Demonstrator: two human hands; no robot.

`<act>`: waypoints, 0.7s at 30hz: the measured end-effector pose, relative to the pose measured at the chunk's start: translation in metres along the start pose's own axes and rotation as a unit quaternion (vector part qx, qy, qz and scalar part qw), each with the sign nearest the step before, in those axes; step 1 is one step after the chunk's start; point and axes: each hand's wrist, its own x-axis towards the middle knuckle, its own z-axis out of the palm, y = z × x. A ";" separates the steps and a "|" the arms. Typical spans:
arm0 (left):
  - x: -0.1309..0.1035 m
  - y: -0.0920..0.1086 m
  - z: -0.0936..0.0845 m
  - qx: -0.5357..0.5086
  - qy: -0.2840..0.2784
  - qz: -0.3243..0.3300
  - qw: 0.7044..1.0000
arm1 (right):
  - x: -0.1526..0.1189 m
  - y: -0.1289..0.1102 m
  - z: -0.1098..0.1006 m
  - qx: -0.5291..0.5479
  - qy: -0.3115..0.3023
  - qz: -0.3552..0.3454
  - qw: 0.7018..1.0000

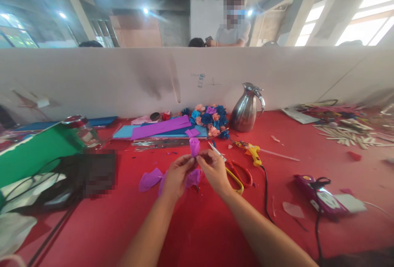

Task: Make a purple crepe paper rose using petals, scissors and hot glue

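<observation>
Between my two hands, just above the red table, a rolled purple paper flower (194,146) stands upright. My left hand (179,172) pinches its base with thumb and fingertips from the left. From the other side my right hand (213,169) closes on the same base, thumb near thumb. Loose purple paper petals (150,180) lie on the table under and beside my left hand. Scissors (237,174) with red and yellow handles lie right by my right hand, blades partly hidden by it. Purple paper strips (161,128) rest on blue sheets behind my hands.
Behind are a bunch of paper flowers (211,119) and a steel jug (245,109). A yellow glue gun (254,155) and a purple power strip (321,197) with cords lie to the right. A glass jar (83,131) stands left. Beyond the white partition (123,78) is a person (232,33).
</observation>
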 end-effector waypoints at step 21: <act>-0.003 -0.002 0.004 0.023 -0.002 -0.006 1.000 | 0.004 0.003 -0.002 0.033 0.011 0.046 0.998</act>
